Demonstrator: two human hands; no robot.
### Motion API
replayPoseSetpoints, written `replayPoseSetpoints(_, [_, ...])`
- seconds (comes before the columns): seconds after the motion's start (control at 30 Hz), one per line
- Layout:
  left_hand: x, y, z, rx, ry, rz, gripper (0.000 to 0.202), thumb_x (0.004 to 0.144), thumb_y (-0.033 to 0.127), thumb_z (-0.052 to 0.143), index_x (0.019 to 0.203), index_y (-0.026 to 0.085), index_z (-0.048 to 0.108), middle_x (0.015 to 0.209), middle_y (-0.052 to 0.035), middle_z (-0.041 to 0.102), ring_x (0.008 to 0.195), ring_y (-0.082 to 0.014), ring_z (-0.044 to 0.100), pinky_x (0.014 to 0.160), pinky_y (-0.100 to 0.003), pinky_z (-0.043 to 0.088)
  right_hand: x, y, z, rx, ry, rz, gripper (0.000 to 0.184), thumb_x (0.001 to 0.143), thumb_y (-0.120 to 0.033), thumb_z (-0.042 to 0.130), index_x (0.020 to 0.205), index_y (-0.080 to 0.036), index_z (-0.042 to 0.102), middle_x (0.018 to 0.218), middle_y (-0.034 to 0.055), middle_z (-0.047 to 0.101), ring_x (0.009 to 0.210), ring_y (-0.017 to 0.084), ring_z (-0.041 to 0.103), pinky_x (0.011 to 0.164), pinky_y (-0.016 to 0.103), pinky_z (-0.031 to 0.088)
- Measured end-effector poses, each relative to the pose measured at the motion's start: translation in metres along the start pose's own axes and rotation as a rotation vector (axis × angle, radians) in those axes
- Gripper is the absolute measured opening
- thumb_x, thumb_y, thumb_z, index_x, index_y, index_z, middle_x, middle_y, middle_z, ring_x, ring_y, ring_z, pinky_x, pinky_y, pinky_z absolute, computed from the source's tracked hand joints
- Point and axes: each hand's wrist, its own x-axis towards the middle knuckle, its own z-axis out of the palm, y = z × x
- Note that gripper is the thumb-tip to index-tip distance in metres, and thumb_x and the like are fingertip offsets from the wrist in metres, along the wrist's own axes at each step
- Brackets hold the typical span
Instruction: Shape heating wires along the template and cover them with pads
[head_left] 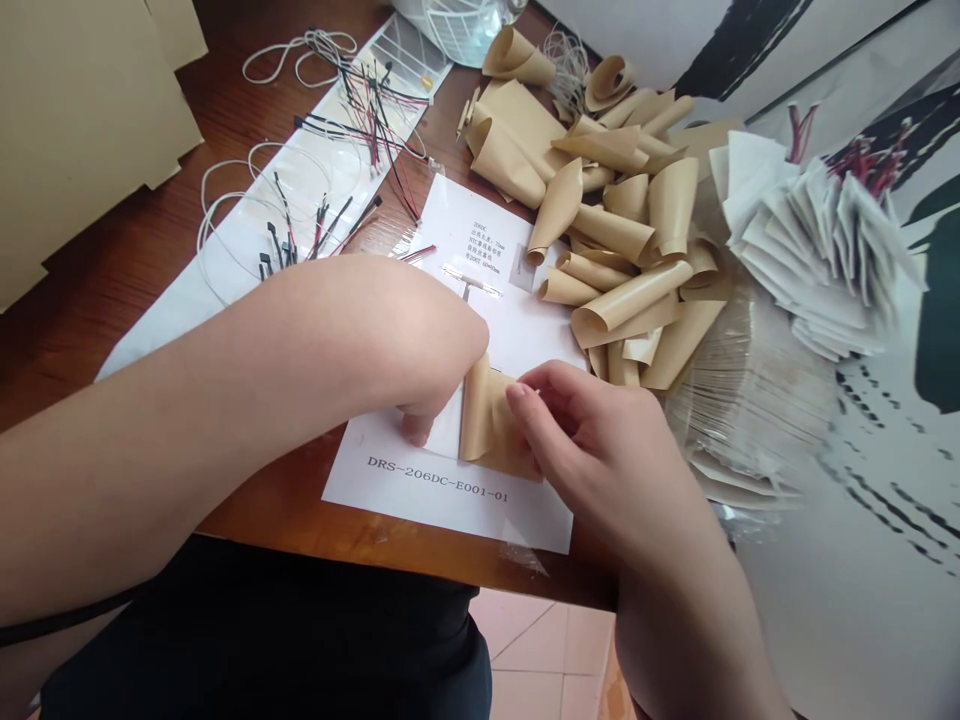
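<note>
A printed white sheet (420,490) lies at the table's front edge, and on it is a flat white piece (444,436) beside a curled brown backing paper (477,410). My right hand (592,430) is closed in a pinch at the right side of that brown paper, thumb and index fingertip together. My left hand (442,340) bends sharply down over the sheet; a fingertip shows by the white piece's left side. The back of this hand hides most of its fingers, so its grip is unclear. A short taped strip (471,282) sits farther up the sheet.
Many curled brown papers (630,300) are heaped behind my right hand. Beside them are a fanned stack of white pads with red wires (817,240) and a plastic-wrapped stack (750,390). Thin wires with black connectors (375,110) lie at the back left, near brown cardboard (82,130).
</note>
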Motion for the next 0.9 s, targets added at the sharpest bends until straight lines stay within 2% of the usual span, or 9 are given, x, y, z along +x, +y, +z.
replayPoseSetpoints(0.07, [-0.001,0.0,-0.001,-0.016,-0.002,-0.01,0.04,0.058,0.042,0.086,0.093,0.023,0.076,0.087,-0.0067,0.068,0.088,-0.0383,0.069,0.083,-0.063,0.052,0.003,-0.001,0.005,0.089,0.017,-0.006,0.026,0.094,-0.044,0.056,0.083,-0.022,0.062,0.058,-0.0032,0.063,0.05,0.013,0.053,0.052,0.026,0.037])
replayPoseSetpoints(0.13, [-0.001,0.0,-0.002,-0.059,0.011,-0.023,0.038,0.056,0.04,0.088,0.088,0.022,0.077,0.084,-0.006,0.068,0.093,-0.0393,0.069,0.088,-0.064,0.051,0.005,-0.003,0.012,0.11,0.01,-0.035,0.023,0.09,-0.044,0.063,0.084,-0.022,0.06,0.06,-0.0043,0.062,0.052,0.012,0.053,0.051,0.025,0.036])
replayPoseSetpoints(0.27, [-0.003,-0.001,-0.002,-0.074,0.028,-0.043,0.036,0.055,0.038,0.089,0.084,0.019,0.077,0.077,-0.0042,0.066,0.099,-0.0397,0.068,0.096,-0.064,0.048,0.007,-0.003,0.018,0.028,0.035,-0.092,0.033,0.09,-0.034,0.062,0.065,-0.023,0.043,0.053,-0.0065,0.048,0.05,0.01,0.04,0.048,0.024,0.029])
replayPoseSetpoints(0.33, [-0.004,-0.001,-0.002,-0.072,0.022,-0.044,0.04,0.054,0.04,0.09,0.085,0.018,0.077,0.076,-0.0039,0.065,0.098,-0.04,0.068,0.095,-0.067,0.047,0.007,-0.003,0.017,0.006,0.008,-0.102,0.038,0.091,-0.032,0.059,0.062,-0.023,0.036,0.052,-0.0067,0.043,0.05,0.01,0.036,0.048,0.025,0.028])
replayPoseSetpoints(0.43, [-0.004,-0.004,-0.003,-0.058,0.043,-0.057,0.046,0.051,0.041,0.092,0.09,0.02,0.077,0.078,-0.0044,0.066,0.095,-0.0404,0.068,0.092,-0.068,0.048,0.007,-0.001,0.011,-0.006,-0.037,-0.083,0.038,0.091,-0.032,0.056,0.061,-0.023,0.035,0.052,-0.0068,0.038,0.051,0.01,0.034,0.048,0.025,0.027])
replayPoseSetpoints(0.6, [-0.005,-0.006,-0.003,-0.026,0.042,-0.06,0.043,0.054,0.035,0.09,0.092,0.023,0.077,0.072,-0.0029,0.064,0.09,-0.0347,0.066,0.088,-0.064,0.051,0.004,0.005,-0.004,-0.017,-0.078,-0.032,0.034,0.084,-0.024,0.053,0.06,-0.023,0.028,0.053,-0.0065,0.033,0.052,0.01,0.03,0.046,0.024,0.026])
replayPoseSetpoints(0.7, [-0.005,-0.006,-0.001,-0.036,0.087,-0.006,0.032,0.054,0.025,0.086,0.084,0.019,0.075,0.068,-0.0039,0.063,0.078,-0.0331,0.066,0.08,-0.063,0.053,0.0,0.011,-0.015,-0.082,-0.022,-0.009,0.033,0.077,-0.019,0.051,0.059,-0.024,0.025,0.053,-0.0057,0.029,0.052,0.01,0.029,0.046,0.025,0.026])
replayPoseSetpoints(0.8, [-0.004,-0.006,0.0,0.012,0.116,0.056,0.03,0.056,0.025,0.084,0.083,0.018,0.073,0.072,-0.0063,0.064,0.071,-0.0333,0.066,0.07,-0.062,0.055,-0.007,0.018,-0.027,-0.144,0.101,0.033,0.033,0.079,-0.019,0.052,0.056,-0.024,0.028,0.05,-0.005,0.03,0.048,0.011,0.03,0.043,0.027,0.024])
replayPoseSetpoints(0.9, [-0.007,-0.008,0.0,0.024,0.085,0.039,0.031,0.059,0.026,0.08,0.089,0.019,0.074,0.075,-0.0077,0.066,0.069,-0.0335,0.067,0.066,-0.06,0.056,-0.015,0.021,-0.038,-0.196,0.2,0.084,0.033,0.078,-0.016,0.053,0.056,-0.024,0.03,0.049,-0.0048,0.031,0.046,0.011,0.03,0.042,0.028,0.024])
